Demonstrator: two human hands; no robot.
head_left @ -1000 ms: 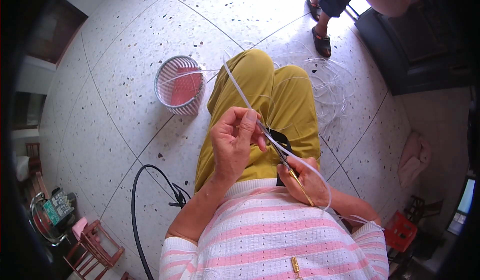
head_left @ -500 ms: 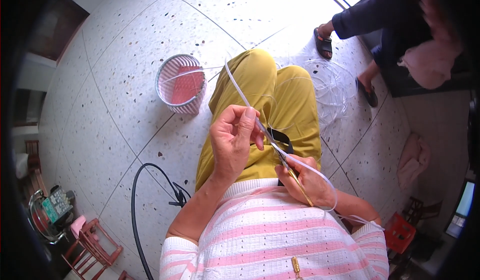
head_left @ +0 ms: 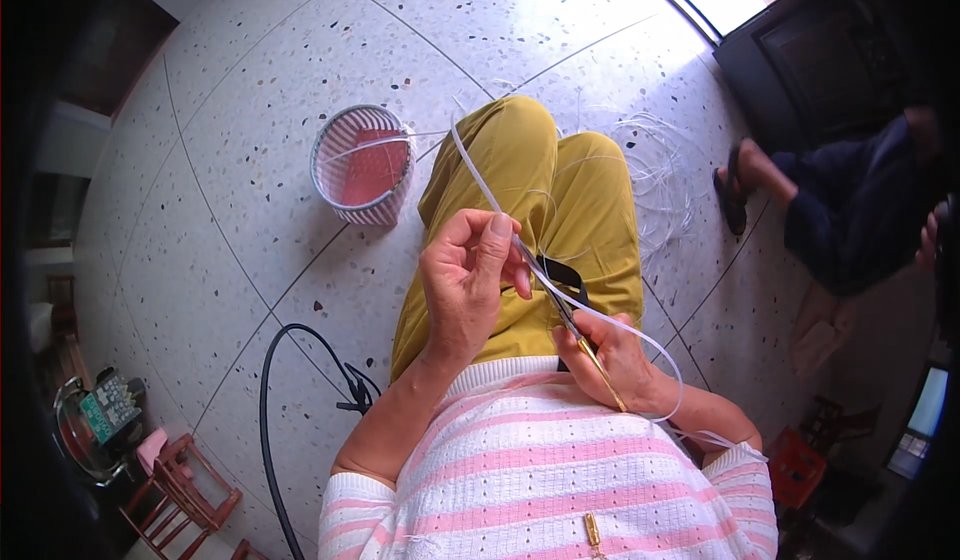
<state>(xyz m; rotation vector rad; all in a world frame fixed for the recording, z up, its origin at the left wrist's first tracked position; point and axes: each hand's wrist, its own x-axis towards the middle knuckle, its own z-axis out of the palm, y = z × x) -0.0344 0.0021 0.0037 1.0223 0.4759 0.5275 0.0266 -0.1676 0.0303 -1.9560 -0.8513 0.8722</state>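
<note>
My left hand, above my lap, pinches a flat white plastic strip between thumb and fingers. One end of the strip points up over my left knee; the other side bows past my right hand in a loose loop. Closed in my right hand is a slim gold-handled metal tool, its dark narrow front lying along the strip toward my left fingers. Whether the tool tip touches the strip I cannot tell.
A pink-and-white woven basket stands on the floor beyond my left knee. Loose white strips lie right of my knees. A black cable loops at left, near a small wooden chair. Another person's sandaled foot is at right.
The other person has moved nearer along the right side, uncovering the dark door panel. The strip's loop by my right hand has shifted slightly outward. My hands stay nearly in place.
</note>
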